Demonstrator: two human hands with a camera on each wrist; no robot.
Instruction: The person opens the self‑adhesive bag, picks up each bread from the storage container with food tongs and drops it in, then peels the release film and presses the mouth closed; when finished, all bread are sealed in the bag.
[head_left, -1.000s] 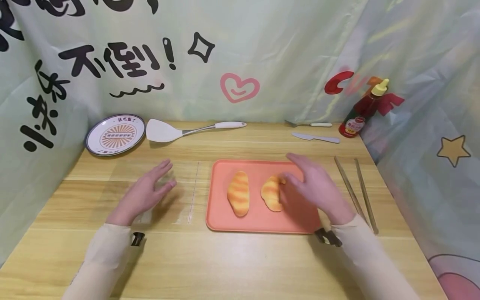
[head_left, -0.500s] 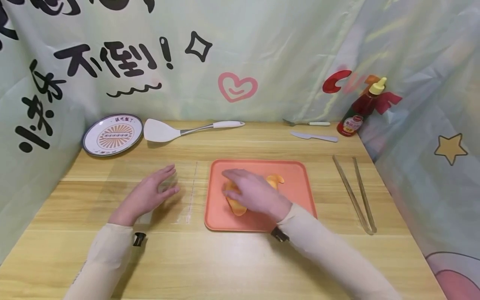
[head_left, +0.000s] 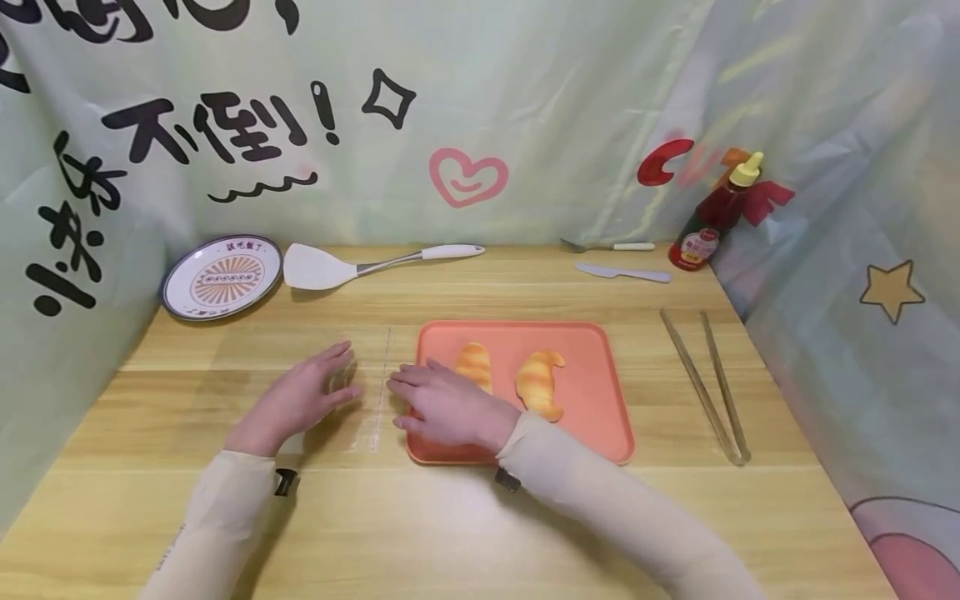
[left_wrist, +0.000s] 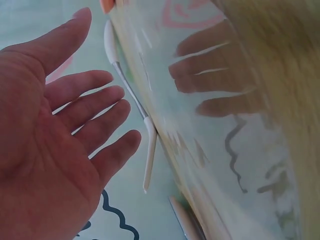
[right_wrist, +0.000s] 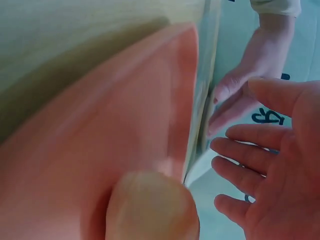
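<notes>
My left hand [head_left: 296, 402], relaxed and holding nothing, hovers over a clear glossy sheet [head_left: 375, 433] on the table. In the left wrist view its fingers are spread and reflect in that sheet. My right hand [head_left: 450, 406] reaches over the left edge of a coral-pink tray [head_left: 592, 433], fingers extended toward the left hand and the palm bare in the right wrist view. Two croissant-like breads lie on the tray. The left bread [head_left: 474, 363] is partly hidden behind my right hand; the right, curved bread [head_left: 537, 383] lies near the tray's middle.
Along the back stand or lie a round plate [head_left: 221, 279], a white spatula [head_left: 322, 268], a fork [head_left: 607, 246], a table knife [head_left: 624, 272] and a red sauce bottle [head_left: 705, 225]. Metal tongs [head_left: 697, 383] lie right of the tray. Printed cloth walls enclose the table.
My right hand has swept left across the tray, over both breads, from its right part to its left edge. The breads stay in place; my left hand has barely moved.
</notes>
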